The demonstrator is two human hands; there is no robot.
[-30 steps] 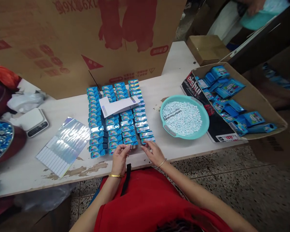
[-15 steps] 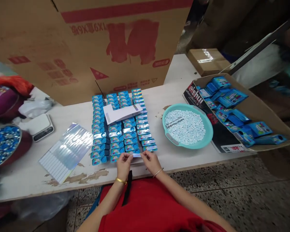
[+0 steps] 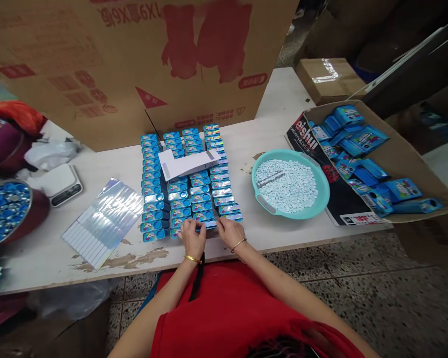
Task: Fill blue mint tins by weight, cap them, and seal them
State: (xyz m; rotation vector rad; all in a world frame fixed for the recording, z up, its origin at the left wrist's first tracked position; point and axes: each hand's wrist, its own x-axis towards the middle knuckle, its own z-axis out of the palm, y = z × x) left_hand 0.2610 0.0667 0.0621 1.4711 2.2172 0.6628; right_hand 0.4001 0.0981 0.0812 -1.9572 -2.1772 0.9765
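Observation:
Rows of small blue tins [image 3: 154,205] stand in several columns on the table before me. At the near end of the third column, a narrow pale label strip [image 3: 210,224] stretches between my hands. My left hand [image 3: 193,238] pinches its left end, fingers bent over a tin. The right end is between the thumb and fingertips of my right hand [image 3: 231,232]. Whether the strip touches the tin beneath is too small to tell. A white L-shaped paper piece [image 3: 188,165] lies across the tins farther back.
Right of the tins sits a turquoise basin [image 3: 323,184] of small pale tablets, beside an open carton [image 3: 425,166] of blue packs. Shiny label sheets [image 3: 104,219], a white scale [image 3: 65,186] and a bowl of blue tins [image 3: 32,219] are left. A large cardboard box [image 3: 115,89] stands behind.
Both hands have moved slightly forward with the label strip, onto the nearest tin of the third column. My left-hand fingers are more bent over it. The camera view has tilted down a little.

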